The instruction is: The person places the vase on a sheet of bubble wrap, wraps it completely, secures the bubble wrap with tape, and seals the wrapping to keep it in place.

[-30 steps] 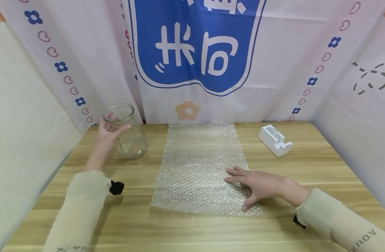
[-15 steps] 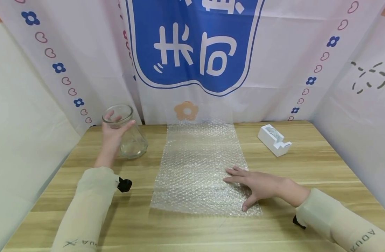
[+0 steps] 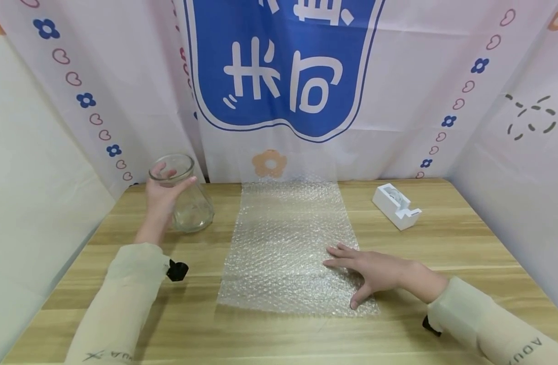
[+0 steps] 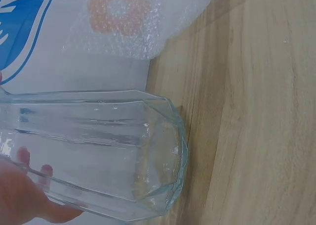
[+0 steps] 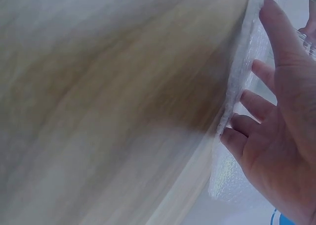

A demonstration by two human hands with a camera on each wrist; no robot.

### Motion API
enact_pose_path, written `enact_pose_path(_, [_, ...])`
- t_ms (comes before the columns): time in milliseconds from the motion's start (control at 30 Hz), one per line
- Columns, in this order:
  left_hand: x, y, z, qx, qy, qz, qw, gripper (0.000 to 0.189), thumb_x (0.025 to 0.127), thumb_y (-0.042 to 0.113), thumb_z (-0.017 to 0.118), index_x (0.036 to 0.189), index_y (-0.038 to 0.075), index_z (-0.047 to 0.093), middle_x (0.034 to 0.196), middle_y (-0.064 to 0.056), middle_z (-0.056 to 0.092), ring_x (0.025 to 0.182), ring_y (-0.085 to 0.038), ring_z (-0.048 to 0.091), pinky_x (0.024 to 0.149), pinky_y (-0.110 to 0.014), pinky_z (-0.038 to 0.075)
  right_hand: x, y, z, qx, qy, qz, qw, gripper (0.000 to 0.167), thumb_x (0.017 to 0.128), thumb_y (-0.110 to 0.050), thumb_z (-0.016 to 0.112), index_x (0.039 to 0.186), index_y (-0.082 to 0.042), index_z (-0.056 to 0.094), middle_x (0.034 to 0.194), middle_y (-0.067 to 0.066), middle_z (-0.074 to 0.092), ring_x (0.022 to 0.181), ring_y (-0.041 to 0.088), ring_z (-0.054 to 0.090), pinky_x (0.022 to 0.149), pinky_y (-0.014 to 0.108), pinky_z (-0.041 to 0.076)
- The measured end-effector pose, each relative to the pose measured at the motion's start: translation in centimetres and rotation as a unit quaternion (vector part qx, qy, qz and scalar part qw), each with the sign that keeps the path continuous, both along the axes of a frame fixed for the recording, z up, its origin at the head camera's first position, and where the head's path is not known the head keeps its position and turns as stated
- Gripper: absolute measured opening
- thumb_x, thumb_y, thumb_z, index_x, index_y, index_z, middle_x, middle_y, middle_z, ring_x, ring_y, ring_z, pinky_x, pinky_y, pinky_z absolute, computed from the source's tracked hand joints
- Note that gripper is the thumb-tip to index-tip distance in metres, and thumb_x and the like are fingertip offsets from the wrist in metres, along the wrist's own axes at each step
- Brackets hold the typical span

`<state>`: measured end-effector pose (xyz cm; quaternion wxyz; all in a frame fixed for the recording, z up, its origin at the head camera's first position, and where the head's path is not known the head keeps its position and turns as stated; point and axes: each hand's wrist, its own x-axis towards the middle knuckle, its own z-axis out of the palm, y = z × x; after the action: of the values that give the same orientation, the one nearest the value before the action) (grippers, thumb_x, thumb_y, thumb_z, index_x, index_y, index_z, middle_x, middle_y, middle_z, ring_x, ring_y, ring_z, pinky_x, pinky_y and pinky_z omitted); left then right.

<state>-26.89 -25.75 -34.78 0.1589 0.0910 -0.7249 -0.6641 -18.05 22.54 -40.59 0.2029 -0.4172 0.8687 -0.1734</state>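
Observation:
A clear faceted glass vase (image 3: 194, 210) stands at the left of the table. My left hand (image 3: 159, 199) grips it just under the round rim, thumb in front and fingers behind the glass. The left wrist view shows its thick base (image 4: 170, 160) at the tabletop, and the fingers (image 4: 45, 171) through the wall. A sheet of bubble wrap (image 3: 279, 238) lies flat in the middle, its far end running up against the backdrop. On its right edge rests my right hand (image 3: 379, 271), fingers spread; the right wrist view shows the fingertips (image 5: 236, 136) at that edge.
A white tape dispenser (image 3: 393, 205) with a roll of clear tape sits at the back right of the wooden table (image 3: 270, 337). Behind the table hangs a printed cloth backdrop (image 3: 397, 76), with pale side panels (image 3: 28, 167) on both sides.
My left forearm has swung a little to the right, and the left thumb has shifted along the vase just below its rim. The vase and the right hand stay in place.

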Motion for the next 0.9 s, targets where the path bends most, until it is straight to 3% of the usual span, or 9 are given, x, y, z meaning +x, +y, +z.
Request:
enact_pose_path(233, [0.3,0.5,0.4,-0.02,0.002,-0.007,0.9998,0.093,0.088,0.012,0.082,0.161,0.015,0.024,0.158,-0.015,0.039,0.139,-0.029,0.042,0.113,-0.038,0.04,0.1,0.0,-0.1,-0.007,-0.003,0.0,1.0,0.099,0.075,-0.057,0.079,0.157,-0.014,0.043,0.167,0.016,0.024,0.15,0.047,0.019,0.114,0.063,0.029])
enact_pose_path(400, [0.3,0.9,0.8,-0.006,0.016,-0.012,0.9998,0.092,0.087,0.011,0.082,0.161,0.015,0.027,0.157,-0.015,0.04,0.138,-0.028,0.042,0.112,-0.037,0.041,0.0,0.1,-0.1,-0.007,0.004,0.001,1.0,0.099,0.075,-0.057,0.079,0.157,-0.014,0.044,0.166,0.016,0.025,0.15,0.046,0.02,0.113,0.063,0.031])
enact_pose_path(900, [2.3,2.3,2.6,0.011,0.038,-0.011,0.9992,0.089,0.087,0.003,0.079,0.159,0.012,0.029,0.155,-0.016,0.044,0.137,-0.028,0.043,0.114,-0.036,0.038,-0.1,0.1,-0.1,-0.007,0.014,0.004,0.9999,0.099,0.075,-0.061,0.078,0.156,-0.015,0.044,0.166,0.016,0.026,0.15,0.047,0.021,0.114,0.063,0.031])
